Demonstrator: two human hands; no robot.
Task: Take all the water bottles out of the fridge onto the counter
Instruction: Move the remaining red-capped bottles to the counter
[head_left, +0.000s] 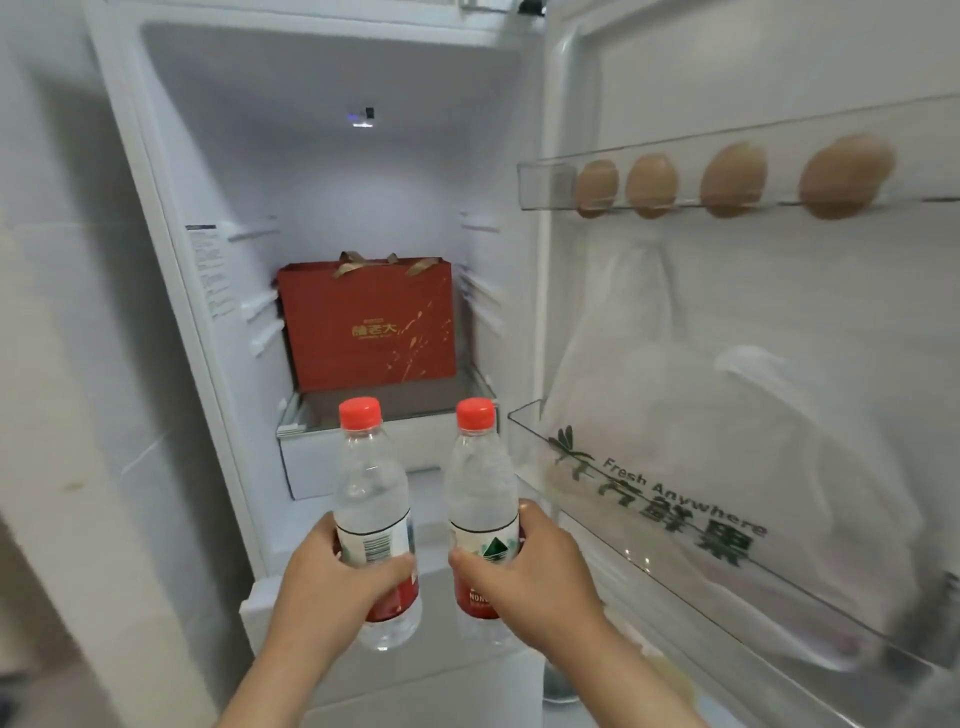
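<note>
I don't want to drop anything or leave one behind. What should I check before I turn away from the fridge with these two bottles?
1. Left hand grips the left water bottle round its label: ok.
2. Right hand grips the right water bottle round its label: ok.
3. Both red caps on: ok.
4. Bottles upright and not touching: ok.
5. No water bottle remaining in the fridge: none shows beside the red gift bag, or by the eggs and white plastic bag in the fridge door, but lower parts are hidden: cannot tell.
6. Counter space: counter not in view: cannot tell.
</note>
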